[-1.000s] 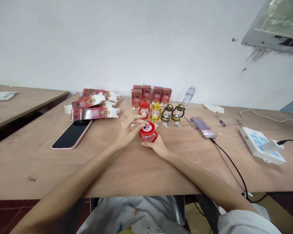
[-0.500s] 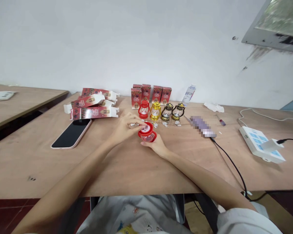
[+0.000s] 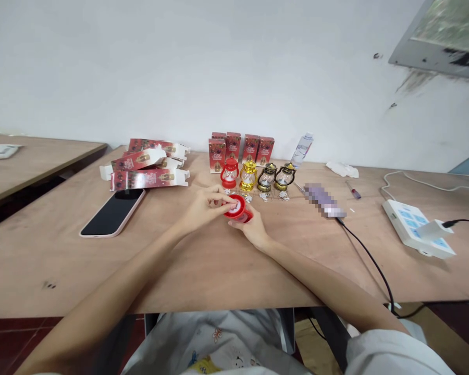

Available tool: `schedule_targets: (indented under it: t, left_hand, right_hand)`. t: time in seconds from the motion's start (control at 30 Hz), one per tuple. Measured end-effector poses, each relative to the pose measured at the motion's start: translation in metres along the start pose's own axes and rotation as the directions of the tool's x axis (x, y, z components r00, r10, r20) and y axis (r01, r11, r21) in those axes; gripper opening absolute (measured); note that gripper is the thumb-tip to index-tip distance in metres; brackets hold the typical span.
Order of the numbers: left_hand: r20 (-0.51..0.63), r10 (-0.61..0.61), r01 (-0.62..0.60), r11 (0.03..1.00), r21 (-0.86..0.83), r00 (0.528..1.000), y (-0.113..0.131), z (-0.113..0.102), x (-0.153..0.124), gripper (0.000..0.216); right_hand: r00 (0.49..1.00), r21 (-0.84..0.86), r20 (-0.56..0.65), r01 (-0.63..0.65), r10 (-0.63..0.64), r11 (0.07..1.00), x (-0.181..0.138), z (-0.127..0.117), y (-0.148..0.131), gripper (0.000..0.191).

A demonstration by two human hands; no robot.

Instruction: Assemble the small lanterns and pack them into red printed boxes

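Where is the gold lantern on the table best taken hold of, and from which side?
Probably by its narrow top cap, from above: the gold lantern stands upright, with a red lantern and a dark lantern close on either side.

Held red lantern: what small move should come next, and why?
Perhaps the left hand should press lightly on the white disc: its fingers are at it, while the right hand holds the red lantern with that disc turned to view.

Single head-worn camera; looks forward, down over near table [image 3: 219, 271]; wall [image 3: 180, 67] farther back
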State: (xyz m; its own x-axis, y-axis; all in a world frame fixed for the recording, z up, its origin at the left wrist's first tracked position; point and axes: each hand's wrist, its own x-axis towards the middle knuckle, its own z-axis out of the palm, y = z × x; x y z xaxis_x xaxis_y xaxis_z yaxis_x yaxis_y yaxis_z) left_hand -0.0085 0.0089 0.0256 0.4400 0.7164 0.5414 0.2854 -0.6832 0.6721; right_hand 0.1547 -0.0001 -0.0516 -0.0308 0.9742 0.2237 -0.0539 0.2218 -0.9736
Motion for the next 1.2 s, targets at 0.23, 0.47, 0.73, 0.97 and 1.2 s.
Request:
schedule_targets:
  t: [0.23, 0.47, 0.73, 0.97, 1.2]
  left_hand:
    - [0.007, 0.025, -0.025, 0.999, 0.024, 1.0, 0.001, -0.001, -0.001, 0.017]
    - [0.032, 0.033, -0.035, 0.998, 0.057, 0.999, 0.003, -0.003, 0.0, 0.014]
    - [-0.02, -0.05, 0.05, 0.999, 0.01, 0.999, 0.002, -0.001, 0.001, 0.017]
    - [-0.204, -0.194, 0.206, 0.978, 0.042, 0.96, -0.04, -0.009, 0.005, 0.022]
    - [-0.107, -0.342, 0.346, 0.784, 0.516, 0.934, -0.098, -0.015, -0.005, 0.028]
  right_hand:
    - [1.0, -0.018, -0.003, 0.007, -0.007, 1.0, 0.001, -0.001, 0.002, 0.054]
    - [0.999, -0.026, 0.02, 0.025, -0.024, 0.999, 0.002, -0.003, 0.0, 0.054]
    - [0.999, -0.03, 0.022, 0.028, -0.027, 0.999, 0.001, -0.002, 0.001, 0.056]
    - [0.999, -0.072, -0.033, 0.037, -0.039, 0.997, 0.005, -0.006, -0.003, 0.049]
    - [0.997, -0.06, -0.069, 0.02, -0.024, 0.998, 0.01, -0.011, -0.005, 0.046]
